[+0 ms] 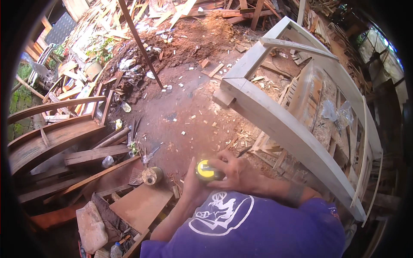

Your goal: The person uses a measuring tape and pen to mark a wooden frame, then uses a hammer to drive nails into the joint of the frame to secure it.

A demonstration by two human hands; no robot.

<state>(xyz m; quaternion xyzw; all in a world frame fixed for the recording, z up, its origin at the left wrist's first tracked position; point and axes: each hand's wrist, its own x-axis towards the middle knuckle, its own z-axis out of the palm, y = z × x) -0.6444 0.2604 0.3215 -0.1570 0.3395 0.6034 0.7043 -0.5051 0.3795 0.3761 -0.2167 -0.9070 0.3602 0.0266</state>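
Where the right hand (238, 173) curls over a black-and-yellow tape measure (206, 170), its fingers (220, 165) pinch the case from the right. The left hand (191, 180) meets the case's other side; how firmly its fingers press, I cannot tell. Just beyond the right fingers juts a slim dark object (244, 151), and just below them is a purple shirt (266, 225) with a white print. Near the left fingers, on their left, sits a brownish cylinder (152, 176), with a flat brown board (142, 205) below it. Ahead of the fingers spreads a dirt floor (180, 107) strewn with wood chips. To their right slants a large, pale wooden frame (282, 122) with curved sides. Well apart, ahead and left, a dark curved frame (56, 129) lies, and a thin post (141, 45) slants before scrap wood (114, 21).
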